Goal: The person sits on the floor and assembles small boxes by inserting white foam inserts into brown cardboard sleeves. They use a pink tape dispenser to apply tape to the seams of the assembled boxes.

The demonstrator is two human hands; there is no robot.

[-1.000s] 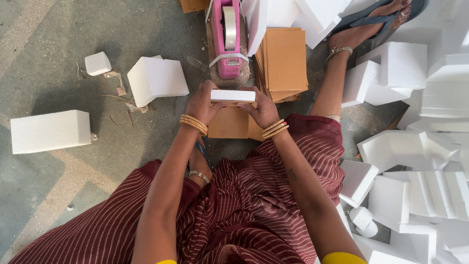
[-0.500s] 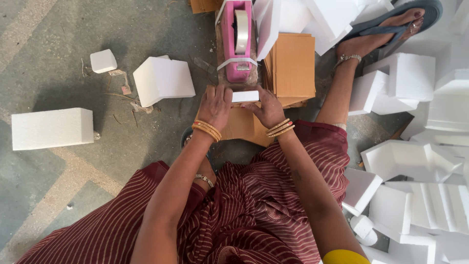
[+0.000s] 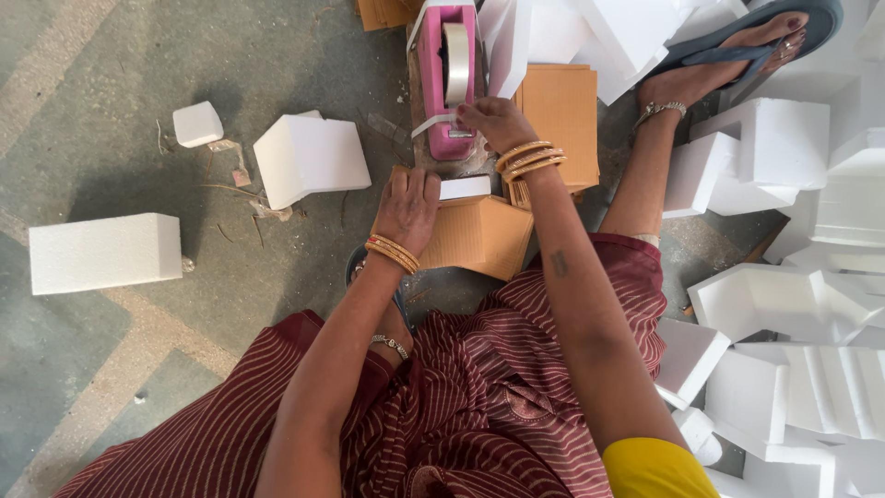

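The left hand (image 3: 407,205) lies palm down, fingers together and bent over the near end of a small white block (image 3: 464,188), pressing it onto a brown cardboard piece (image 3: 479,237) that lies just under and beyond the wrist; the block sticks out from the fingertips toward the right hand, so only its far end shows; the right hand (image 3: 495,120) is further out, past the block and apart from it, fingers pinched shut on the loose end of the tape (image 3: 431,124) at the front of a pink dispenser (image 3: 444,78); the white strip runs from the fingertips to the left across the dispenser's mouth, and the roll (image 3: 456,60) stands upright in its body beyond the knuckles; whether the thumb also rests on the dispenser cannot be told; just to the right of the right wrist, with its gold bangles (image 3: 528,159), lies a stack of cardboard sheets (image 3: 562,115), touching the forearm's edge; to the left of the left hand a large foam piece (image 3: 309,159) sits on the floor (image 3: 111,83), a small foam cube (image 3: 197,124) beyond it, and a long foam brick (image 3: 105,253) well apart to the left; to the right of both arms a heap of foam mouldings (image 3: 784,295) lies beside the person's sandalled foot (image 3: 728,55).
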